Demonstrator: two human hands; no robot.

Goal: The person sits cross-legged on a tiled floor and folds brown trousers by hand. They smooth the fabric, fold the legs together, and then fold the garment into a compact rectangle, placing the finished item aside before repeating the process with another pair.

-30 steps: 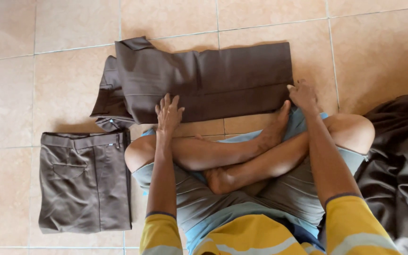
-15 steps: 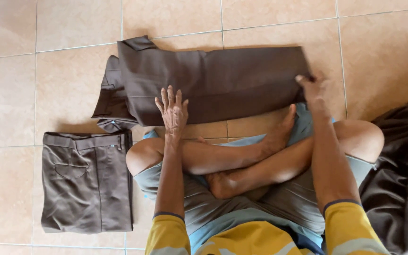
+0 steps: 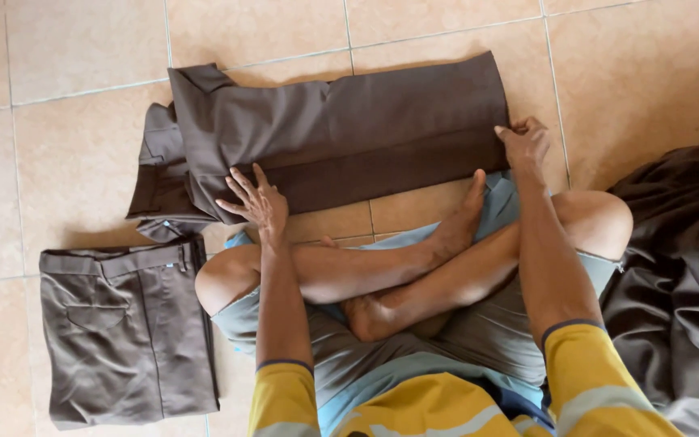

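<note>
A pair of dark brown trousers (image 3: 341, 129) lies lengthwise on the tiled floor in front of my crossed legs, waistband to the left. My left hand (image 3: 254, 199) rests flat on the near edge of the trousers, fingers spread. At the right end, my right hand (image 3: 523, 144) pinches the hem of the trouser legs between thumb and fingers. I sit cross-legged in grey shorts with yellow sleeves.
A folded pair of brown trousers (image 3: 127, 328) lies on the floor at my left. A heap of dark brown cloth (image 3: 681, 275) sits against my right knee. Beige tiles (image 3: 82, 48) with grout lines cover the floor.
My left hand has slid forward from my knee onto the trousers' near edge. My right hand has taken hold of the hem at the right end.
</note>
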